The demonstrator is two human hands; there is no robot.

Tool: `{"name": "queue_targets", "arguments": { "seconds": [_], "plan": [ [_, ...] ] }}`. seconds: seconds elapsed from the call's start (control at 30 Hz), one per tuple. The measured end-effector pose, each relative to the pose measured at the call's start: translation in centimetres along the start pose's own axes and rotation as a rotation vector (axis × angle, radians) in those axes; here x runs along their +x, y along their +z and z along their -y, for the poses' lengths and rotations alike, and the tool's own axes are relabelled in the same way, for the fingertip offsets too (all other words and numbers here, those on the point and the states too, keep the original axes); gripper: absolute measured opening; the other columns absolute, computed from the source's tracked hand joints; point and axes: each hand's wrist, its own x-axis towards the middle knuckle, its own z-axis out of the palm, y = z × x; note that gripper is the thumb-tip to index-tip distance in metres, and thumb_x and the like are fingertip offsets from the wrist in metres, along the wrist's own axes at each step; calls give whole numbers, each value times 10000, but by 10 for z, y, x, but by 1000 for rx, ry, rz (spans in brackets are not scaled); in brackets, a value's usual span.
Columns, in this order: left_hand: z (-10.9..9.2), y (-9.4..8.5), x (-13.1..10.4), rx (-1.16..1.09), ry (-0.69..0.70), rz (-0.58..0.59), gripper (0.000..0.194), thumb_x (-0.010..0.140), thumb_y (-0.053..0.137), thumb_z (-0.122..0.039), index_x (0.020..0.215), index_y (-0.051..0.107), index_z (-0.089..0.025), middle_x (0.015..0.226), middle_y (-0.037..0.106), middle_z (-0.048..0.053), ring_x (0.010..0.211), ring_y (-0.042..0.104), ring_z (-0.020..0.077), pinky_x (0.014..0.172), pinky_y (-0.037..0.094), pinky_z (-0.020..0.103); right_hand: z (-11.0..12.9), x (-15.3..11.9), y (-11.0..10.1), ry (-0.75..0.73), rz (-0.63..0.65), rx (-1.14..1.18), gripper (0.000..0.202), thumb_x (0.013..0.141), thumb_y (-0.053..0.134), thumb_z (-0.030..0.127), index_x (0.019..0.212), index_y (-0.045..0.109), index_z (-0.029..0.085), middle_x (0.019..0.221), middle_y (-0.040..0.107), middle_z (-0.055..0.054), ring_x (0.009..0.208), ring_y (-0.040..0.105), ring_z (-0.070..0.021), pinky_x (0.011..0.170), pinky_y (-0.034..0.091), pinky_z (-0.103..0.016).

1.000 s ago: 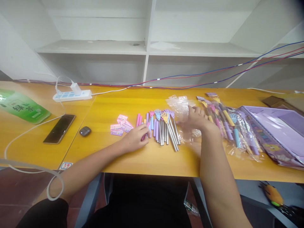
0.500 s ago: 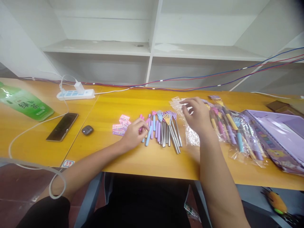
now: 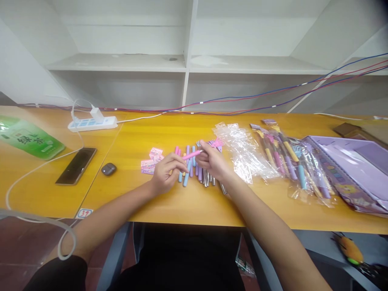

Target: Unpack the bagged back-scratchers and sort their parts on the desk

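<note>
My left hand (image 3: pixel 167 171) pinches a pink handle sleeve (image 3: pixel 192 155) by its lower end. My right hand (image 3: pixel 213 161) is closed around a back scratcher whose pink claw head (image 3: pixel 217 142) pokes out above the fingers. Between the hands the sleeve meets a short visible bit of the metal rod; how far it sits on the rod I cannot tell. Beneath my hands lie loose blue, purple and pink sleeves (image 3: pixel 186 180) and several silver back scratcher rods (image 3: pixel 206 178), whose heads are partly hidden by my right hand. Small pink printed cards (image 3: pixel 148 165) lie left of the sleeves.
Clear plastic bags (image 3: pixel 242 149) spread right of my hands, then bagged back scratchers (image 3: pixel 292 161) and a purple tray (image 3: pixel 357 165). At left are a black earbud-like case (image 3: pixel 108 169), a phone (image 3: pixel 76 165), a green bottle (image 3: pixel 32 137) and a power strip (image 3: pixel 92 123). Cables run along the back.
My right hand has come left from above the plastic bags and gripped a pink-headed back scratcher. My left hand has lifted a pink sleeve, and the two now meet.
</note>
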Motion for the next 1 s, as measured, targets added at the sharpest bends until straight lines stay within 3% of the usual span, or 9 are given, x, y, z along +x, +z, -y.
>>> {"name": "queue_targets", "arguments": {
  "seconds": [0.1, 0.17, 0.27, 0.37, 0.5, 0.63, 0.73, 0.87, 1.0],
  "plan": [
    [3, 3, -2, 103, 40, 62, 343, 1033, 428, -107, 998, 744, -236, 1063, 682, 68, 946, 694, 184, 868, 595, 368, -3, 0, 2, -24, -57, 22, 705, 890, 666, 741, 628, 214, 267, 569, 95, 110, 460, 94, -76, 427, 125, -255],
    [6, 6, -3, 213, -18, 89, 284, 1041, 464, -149, 1141, 716, -233, 1219, 644, 98, 956, 700, 185, 881, 598, 372, -4, -2, 1, -37, -98, -55, 700, 891, 673, 725, 608, 221, 271, 537, 135, 100, 441, 144, -79, 407, 175, -255],
    [12, 10, -2, 358, -135, 233, 291, 1069, 521, -262, 1345, 606, -220, 1320, 633, 128, 1004, 718, 213, 912, 592, 380, -7, -7, 4, 56, -84, -260, 693, 905, 596, 796, 551, 322, 267, 451, 313, 49, 379, 302, -106, 364, 270, -269],
    [15, 12, -1, 448, -259, 402, 270, 1112, 443, -309, 1319, 569, -190, 1203, 712, 124, 1044, 724, 260, 877, 574, 376, -10, -12, 14, 125, -86, -465, 742, 935, 467, 851, 518, 460, 237, 471, 537, -32, 371, 451, -134, 372, 339, -276],
    [10, 9, 0, 429, -454, 490, 293, 1134, 363, -378, 1182, 583, -190, 916, 709, 73, 735, 681, 226, 645, 482, 316, -12, -14, 24, 20, -156, -576, 787, 969, 388, 832, 465, 452, 231, 440, 528, -43, 417, 490, -135, 443, 367, -266],
    [0, 4, 6, 163, -529, 481, 391, 1133, 338, -490, 1013, 594, -221, 737, 590, 1, 631, 566, 171, 607, 425, 283, -3, -17, 22, -37, -109, -631, 775, 999, 362, 786, 467, 451, 231, 437, 521, -36, 430, 490, -140, 482, 380, -280],
    [-5, 2, 12, -251, -682, 498, 478, 1095, 380, -616, 865, 524, -222, 666, 463, -27, 559, 453, 131, 514, 373, 247, 3, -20, 17, -82, -60, -628, 778, 993, 373, 802, 468, 433, 231, 439, 502, -25, 432, 463, -131, 478, 362, -282],
    [-13, 0, 18, -896, -1054, 667, 597, 993, 481, -773, 757, 300, -255, 605, 169, -97, 444, 116, 73, 380, 102, 183, 10, -27, 10, -88, 26, -517, 758, 953, 406, 862, 518, 384, 242, 443, 402, 19, 411, 337, -104, 437, 280, -281],
    [-23, -3, 20, -1156, -1216, 820, 612, 948, 538, -800, 768, 305, -263, 588, 123, -113, 438, 19, 62, 347, 64, 151, 18, -33, 3, -238, 208, -405, 737, 964, 419, 850, 553, 397, 239, 496, 370, 31, 461, 360, -105, 478, 320, -278]
  ]
}}
